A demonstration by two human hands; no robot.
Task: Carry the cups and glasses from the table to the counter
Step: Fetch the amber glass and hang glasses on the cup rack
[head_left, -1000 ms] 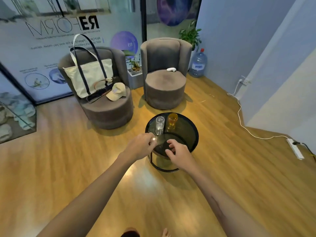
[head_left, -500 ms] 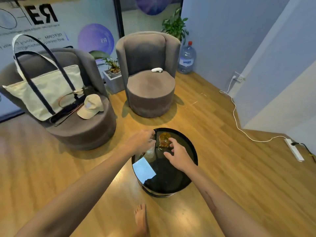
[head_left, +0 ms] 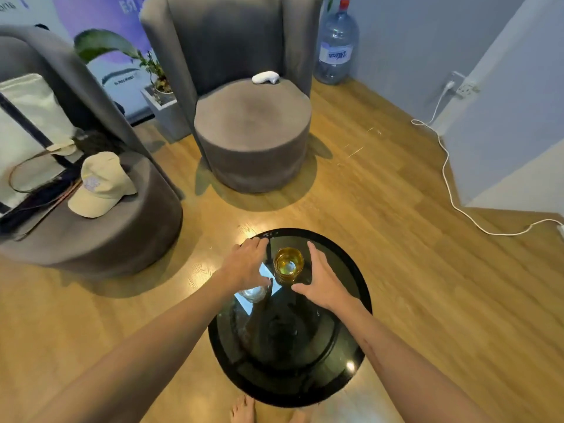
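An amber glass [head_left: 288,265], ribbed and see-through, stands upright at the 12 o'clock end of the round black surface [head_left: 351,355]; whether it holds liquid cannot be told. At its 8 o'clock a clear glass [head_left: 253,294] shows under the left hand [head_left: 244,265], whose grip curls over it. The right hand [head_left: 323,282] spreads its grip wide beside the amber glass, holding nothing.

Soft, bright daylight fills the room. Glare pools on the glossy wooden floor [head_left: 210,270] and the round black glass table [head_left: 351,366]. The grey round armchair [head_left: 253,129] casts a soft shadow. Edges bow, slightly blurred.
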